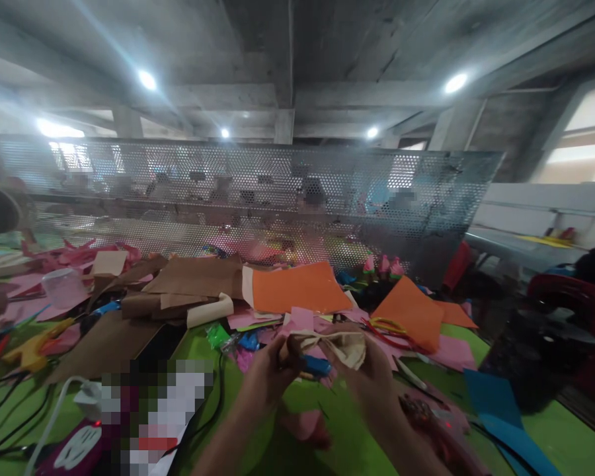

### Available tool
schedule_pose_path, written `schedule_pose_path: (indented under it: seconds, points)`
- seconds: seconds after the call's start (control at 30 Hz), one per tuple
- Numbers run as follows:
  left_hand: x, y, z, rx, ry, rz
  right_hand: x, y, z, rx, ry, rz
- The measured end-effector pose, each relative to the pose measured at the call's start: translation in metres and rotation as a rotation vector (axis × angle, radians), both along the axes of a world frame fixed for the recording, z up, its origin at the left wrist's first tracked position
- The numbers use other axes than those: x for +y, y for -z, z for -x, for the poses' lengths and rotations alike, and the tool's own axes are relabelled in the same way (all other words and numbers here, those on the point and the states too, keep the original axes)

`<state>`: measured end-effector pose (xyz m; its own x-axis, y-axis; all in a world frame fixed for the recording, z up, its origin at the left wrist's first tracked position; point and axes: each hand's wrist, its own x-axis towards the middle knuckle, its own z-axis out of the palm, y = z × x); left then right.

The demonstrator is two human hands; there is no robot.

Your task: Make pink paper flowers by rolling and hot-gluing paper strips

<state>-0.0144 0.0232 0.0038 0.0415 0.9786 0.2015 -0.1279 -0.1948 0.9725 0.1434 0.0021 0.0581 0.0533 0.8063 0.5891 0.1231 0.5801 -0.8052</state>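
Observation:
Both hands grip a cream-coloured, pleated piece (347,347), pinched at its middle like a bow; whether it is cloth or paper I cannot tell. My left hand (272,373) is closed on its left end. At the right end, the fingers of my right hand (371,373) are closed, partly hidden behind the piece. Just beneath it lies a small blue shiny bit (316,365). Lower down, between my forearms, a curled pink scrap (305,424) rests on the green tabletop (258,453).
Orange sheets (297,287) and brown sheets (193,276) cover the far side before a perforated metal panel (258,185). On the left are a yellow glue gun (39,344) and a purple power strip (74,446) with cables. Blue sheets (496,400) lie right.

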Motion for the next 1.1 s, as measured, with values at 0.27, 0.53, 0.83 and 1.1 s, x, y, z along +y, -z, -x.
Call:
schedule_pose_path:
  seconds: [0.27,0.53,0.83,1.1]
  points:
    - [-0.001,0.001,-0.005,0.037,0.039,0.010,-0.009,0.007,0.009,-0.205,-0.091,0.081]
    - [-0.006,-0.001,0.001,0.119,0.104,-0.035,-0.012,-0.001,0.010,-0.337,-0.190,0.090]
    - [-0.009,-0.001,-0.005,0.127,0.220,-0.095,-0.008,-0.007,0.010,-0.435,-0.160,0.033]
    - [-0.013,-0.010,-0.005,0.019,0.298,-0.025,-0.006,-0.006,0.008,-0.424,0.094,-0.032]
